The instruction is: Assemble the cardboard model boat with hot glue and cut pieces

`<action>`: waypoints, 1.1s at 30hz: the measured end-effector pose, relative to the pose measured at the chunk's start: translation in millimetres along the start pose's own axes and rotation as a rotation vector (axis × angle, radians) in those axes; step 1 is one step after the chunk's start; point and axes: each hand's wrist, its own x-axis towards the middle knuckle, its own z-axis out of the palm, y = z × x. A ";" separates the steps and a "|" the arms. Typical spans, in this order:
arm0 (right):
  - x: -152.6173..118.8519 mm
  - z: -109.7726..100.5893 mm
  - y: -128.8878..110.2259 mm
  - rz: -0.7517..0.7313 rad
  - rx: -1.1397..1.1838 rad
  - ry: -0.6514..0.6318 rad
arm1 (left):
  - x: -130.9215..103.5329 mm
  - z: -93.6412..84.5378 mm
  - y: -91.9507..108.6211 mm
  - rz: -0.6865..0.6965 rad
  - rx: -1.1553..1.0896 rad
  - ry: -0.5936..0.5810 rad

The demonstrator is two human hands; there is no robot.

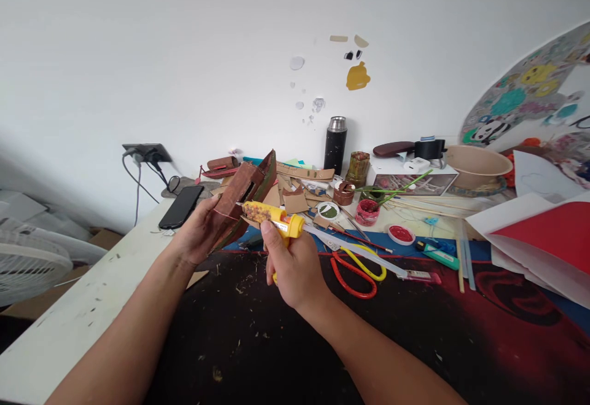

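The left hand [197, 227] grips a brown, reddish boat-shaped model [240, 187] above the desk, its long axis slanting from lower left to upper right, pointed end uppermost. The right hand [295, 263] closes around a yellow plastic glue gun [291, 225], nozzle leftward at the model. Below lies a black-and-red mat [258, 356]; behind, a white wall [207, 48].

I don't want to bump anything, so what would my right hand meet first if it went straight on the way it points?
Most likely the brown boat in your left hand: the glue gun in your right hand aims at it. Whether gun and boat touch is hard to tell.
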 end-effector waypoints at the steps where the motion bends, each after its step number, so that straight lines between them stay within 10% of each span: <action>1: 0.2 0.1 0.2 -0.005 -0.001 -0.002 | 0.2 -0.3 0.0 0.002 0.003 0.003; 33: 0.0 2.6 1.2 0.015 -0.006 -0.025 | 0.3 2.7 1.8 0.026 0.028 0.015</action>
